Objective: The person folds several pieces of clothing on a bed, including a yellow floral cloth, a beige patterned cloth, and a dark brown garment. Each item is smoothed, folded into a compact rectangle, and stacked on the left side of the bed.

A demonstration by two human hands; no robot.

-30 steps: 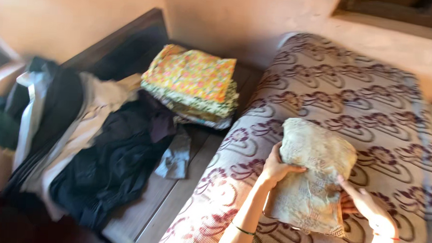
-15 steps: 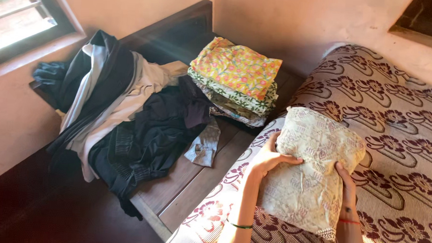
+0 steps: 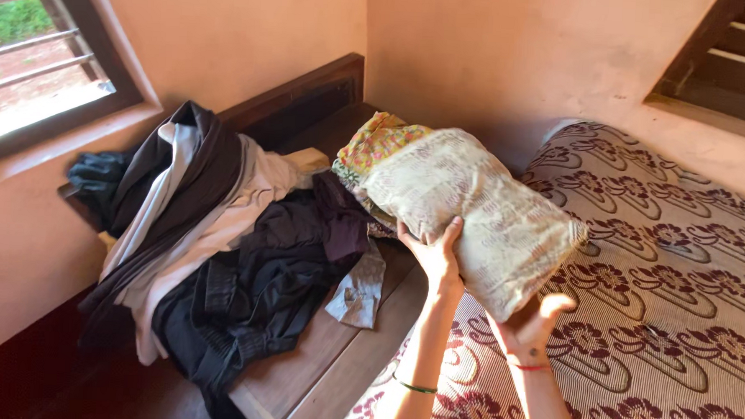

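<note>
Folded cream cloth (image 3: 473, 218) lifted off the mattress (image 3: 679, 273), held in both hands over the bed's edge.

Half a second back, lying flat on the patterned mattress; now raised and carried toward 10 o'clock, hanging just in front of the folded yellow floral stack (image 3: 373, 147) on the dark wooden bed frame (image 3: 332, 359). Judged as a move toward that stack, not yet set down. Left hand (image 3: 434, 252) clamped on the near left edge, fingers spread up the face; right hand (image 3: 533, 323) cupped under the lower right corner, thumb up. Hands apart, one at each end of the lower edge. Long axis running from 10 o'clock down to 4 o'clock, far end tilted up and pointing at the wall corner. Heap of dark and pale clothes (image 3: 220, 253) at 9 o'clock, beneath the barred window (image 3: 35, 69).
</note>
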